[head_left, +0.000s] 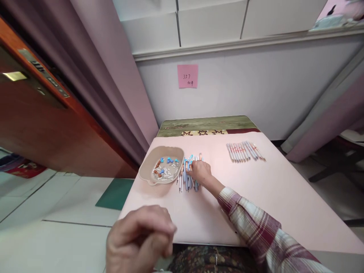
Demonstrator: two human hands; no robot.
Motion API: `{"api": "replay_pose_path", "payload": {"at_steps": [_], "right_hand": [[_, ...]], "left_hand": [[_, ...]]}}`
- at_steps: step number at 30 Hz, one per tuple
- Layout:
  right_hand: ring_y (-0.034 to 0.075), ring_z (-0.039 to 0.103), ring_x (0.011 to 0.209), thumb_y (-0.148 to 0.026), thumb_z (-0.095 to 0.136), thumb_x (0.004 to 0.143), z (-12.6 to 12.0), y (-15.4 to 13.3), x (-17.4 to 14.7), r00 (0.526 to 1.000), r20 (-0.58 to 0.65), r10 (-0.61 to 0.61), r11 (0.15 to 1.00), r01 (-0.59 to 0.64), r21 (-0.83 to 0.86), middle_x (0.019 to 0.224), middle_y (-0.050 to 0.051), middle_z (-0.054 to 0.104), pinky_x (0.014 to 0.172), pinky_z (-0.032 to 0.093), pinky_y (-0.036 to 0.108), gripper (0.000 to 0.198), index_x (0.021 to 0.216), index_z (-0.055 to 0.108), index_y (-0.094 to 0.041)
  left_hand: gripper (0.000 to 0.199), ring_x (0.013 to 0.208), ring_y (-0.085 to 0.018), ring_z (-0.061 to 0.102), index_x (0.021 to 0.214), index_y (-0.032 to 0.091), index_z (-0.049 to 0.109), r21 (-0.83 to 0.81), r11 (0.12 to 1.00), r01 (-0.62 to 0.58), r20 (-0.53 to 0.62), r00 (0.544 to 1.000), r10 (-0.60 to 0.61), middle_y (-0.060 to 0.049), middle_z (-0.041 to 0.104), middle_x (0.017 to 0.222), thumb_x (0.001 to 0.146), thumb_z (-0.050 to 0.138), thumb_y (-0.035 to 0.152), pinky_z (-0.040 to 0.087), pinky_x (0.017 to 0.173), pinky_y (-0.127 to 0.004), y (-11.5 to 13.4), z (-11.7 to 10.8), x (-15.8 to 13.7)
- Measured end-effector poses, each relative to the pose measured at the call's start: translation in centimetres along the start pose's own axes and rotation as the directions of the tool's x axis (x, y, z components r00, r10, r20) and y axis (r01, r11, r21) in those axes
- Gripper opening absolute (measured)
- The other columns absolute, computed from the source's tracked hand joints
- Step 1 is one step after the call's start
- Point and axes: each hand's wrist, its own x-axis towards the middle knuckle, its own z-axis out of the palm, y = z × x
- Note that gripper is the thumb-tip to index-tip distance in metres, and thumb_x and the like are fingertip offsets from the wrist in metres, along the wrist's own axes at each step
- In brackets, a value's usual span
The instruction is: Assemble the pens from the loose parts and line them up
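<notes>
My right hand [201,171] reaches down onto a bunch of slim pens [187,178], its fingers closed at the pens; which pen lies between the fingertips is hidden. The pens are white and light blue with some orange parts, and they lie beside the basin. Close to the camera, my left hand [140,239] is raised over the near left table edge, slightly blurred. Its fingers are curled in towards the thumb, and nothing shows in them. A beige basin [142,167] holds small white sticks, blue pieces and brown pieces.
A row of pens [244,151] lies side by side at the right of the pale pink table [222,220]. A pink note [187,76] sticks to the wall behind. A wooden door [42,113] and a purple curtain [113,76] stand on the left.
</notes>
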Motion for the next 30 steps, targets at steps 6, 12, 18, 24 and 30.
{"api": "replay_pose_path", "payload": {"at_steps": [6, 12, 18, 24, 30], "right_hand": [[0.029, 0.067, 0.090, -0.020, 0.065, 0.071, -0.3, 0.4, 1.0, 0.995, -0.005, 0.098, 0.982, -0.096, 0.164, 0.087, 0.018, 0.072, 0.074, 0.045, 0.034, 0.009, 0.075, 0.071, -0.014], [0.020, 0.062, 0.066, -0.024, 0.065, 0.066, -0.9, 4.1, 0.5, 0.987, -0.043, 0.152, 0.820, -0.102, 0.564, 0.062, 0.007, 0.066, 0.059, 0.042, 0.026, 0.012, 0.057, 0.062, -0.017], [0.006, 0.043, 0.045, -0.044, 0.060, 0.073, -0.5, 7.7, -0.6, 0.987, 0.017, 0.160, 0.370, -0.076, 0.926, 0.076, 0.007, 0.067, 0.037, 0.025, 0.018, 0.028, 0.072, 0.060, -0.016], [0.002, 0.032, 0.043, -0.038, 0.073, 0.067, -0.2, 8.7, -0.7, 0.988, 0.067, 0.140, -0.049, -0.061, 0.997, 0.075, -0.001, 0.063, 0.034, 0.022, 0.014, 0.034, 0.093, 0.064, -0.018], [0.000, 0.033, 0.039, -0.028, 0.079, 0.066, 0.4, 8.9, -0.6, 0.984, 0.154, 0.093, -0.328, -0.116, 0.937, 0.076, -0.003, 0.065, 0.029, 0.018, 0.011, 0.028, 0.087, 0.064, -0.017]], "left_hand": [[0.016, 0.044, -0.008, 0.046, 0.080, 0.018, 0.065, 0.012, 0.982, 0.187, -0.093, 0.978, -0.185, 0.003, 0.055, 0.053, 0.081, 0.067, 0.034, 0.034, 0.041, -0.017, -5.6, -1.4, 3.6], [0.018, 0.051, -0.010, 0.052, 0.086, 0.018, 0.063, 0.342, 0.928, 0.149, -0.045, 0.989, -0.142, 0.002, 0.059, 0.061, 0.086, 0.060, 0.035, 0.041, 0.047, -0.019, -9.5, -2.1, 5.2], [0.011, 0.073, -0.015, 0.065, 0.096, 0.019, 0.063, 0.742, 0.607, -0.286, 0.149, 0.952, 0.267, -0.003, 0.069, 0.084, 0.089, 0.056, 0.022, 0.048, 0.068, -0.025, -12.2, -1.4, 5.1], [0.014, 0.078, -0.017, 0.065, 0.092, 0.020, 0.061, 0.786, 0.403, -0.470, 0.400, 0.882, 0.249, -0.004, 0.068, 0.082, 0.092, 0.048, 0.017, 0.047, 0.071, -0.026, -14.4, 0.9, 4.8], [0.016, 0.077, -0.018, 0.064, 0.093, 0.021, 0.064, 0.933, 0.324, -0.154, 0.108, 0.982, 0.155, -0.005, 0.070, 0.091, 0.090, 0.050, 0.028, 0.043, 0.069, -0.027, -11.5, -2.6, 10.2]]}}
